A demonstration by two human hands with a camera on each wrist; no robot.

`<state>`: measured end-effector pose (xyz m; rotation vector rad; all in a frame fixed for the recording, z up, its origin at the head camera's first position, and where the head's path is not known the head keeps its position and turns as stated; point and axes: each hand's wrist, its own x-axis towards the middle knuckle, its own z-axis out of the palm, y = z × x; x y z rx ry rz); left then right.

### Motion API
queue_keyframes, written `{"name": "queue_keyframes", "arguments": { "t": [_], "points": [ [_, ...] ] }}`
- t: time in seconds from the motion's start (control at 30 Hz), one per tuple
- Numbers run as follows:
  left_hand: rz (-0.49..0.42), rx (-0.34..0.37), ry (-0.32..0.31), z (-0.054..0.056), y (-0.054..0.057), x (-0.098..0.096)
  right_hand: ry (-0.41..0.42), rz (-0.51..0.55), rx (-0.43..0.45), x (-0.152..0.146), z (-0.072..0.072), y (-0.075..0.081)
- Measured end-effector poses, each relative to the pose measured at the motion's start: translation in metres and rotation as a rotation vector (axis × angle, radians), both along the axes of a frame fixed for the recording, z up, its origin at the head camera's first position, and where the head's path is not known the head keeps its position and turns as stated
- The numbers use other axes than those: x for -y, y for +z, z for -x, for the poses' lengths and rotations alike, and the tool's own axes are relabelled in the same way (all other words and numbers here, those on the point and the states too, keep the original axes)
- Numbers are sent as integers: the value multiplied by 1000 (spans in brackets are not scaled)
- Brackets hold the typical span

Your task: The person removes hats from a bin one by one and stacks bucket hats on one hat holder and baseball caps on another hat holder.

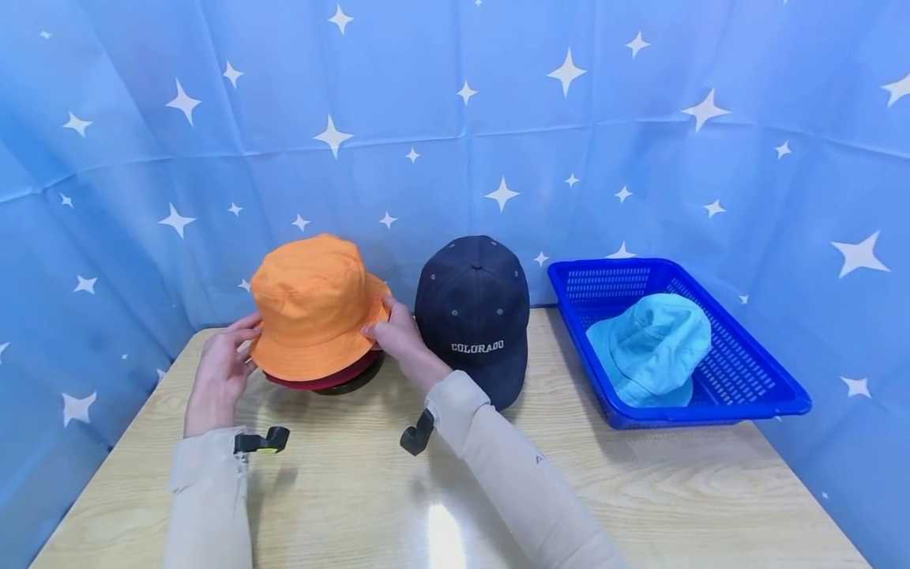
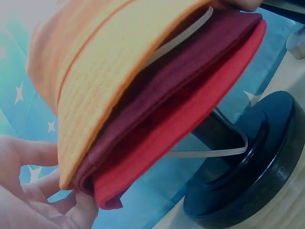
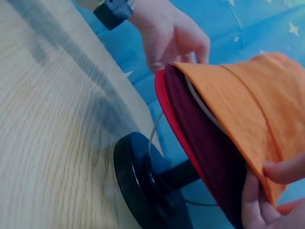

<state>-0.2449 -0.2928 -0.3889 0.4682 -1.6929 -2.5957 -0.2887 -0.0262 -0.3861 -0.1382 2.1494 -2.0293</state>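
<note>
An orange bucket hat sits on top of a maroon hat with a red brim layer beneath it. The stack is held up by a black hat stand with a round base. My left hand holds the orange brim at its left side, fingers right at the edge. On the opposite side, my right hand pinches that brim, thumb above and fingers tucked under it in the right wrist view. A pale cord shows between the orange and maroon layers.
Right of the stack stands a navy cap lettered COLORADO, close to my right hand. A blue plastic basket at the table's right holds a light blue bucket hat. Behind the wooden table hangs a starry blue curtain.
</note>
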Motion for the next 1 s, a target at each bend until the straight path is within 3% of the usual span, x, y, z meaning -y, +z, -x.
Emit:
{"name": "queue_keyframes", "arguments": {
  "t": [0.17, 0.37, 0.5, 0.6, 0.7, 0.8, 0.9, 1.0],
  "points": [
    [61, 16, 59, 0, 1, -4, 14, -66, -35, -4, -9, 3],
    [305, 98, 123, 1, 9, -15, 31, -140, -14, -14, -23, 11],
    [418, 63, 193, -3, 20, -22, 63, -166, -15, -19, -37, 22],
    [509, -8, 359, -10, 31, -31, 79, -239, -85, -23, -49, 30],
    [630, -100, 569, -20, 43, -44, 98, -335, -206, -31, -61, 37],
    [738, -220, 696, -31, 57, -63, 150, -362, -325, -45, -73, 43],
    [780, -342, 721, -39, 69, -85, 223, -322, -387, -64, -87, 50],
    [779, -440, 668, -45, 76, -109, 258, -272, -445, -86, -99, 53]
  ]
}}
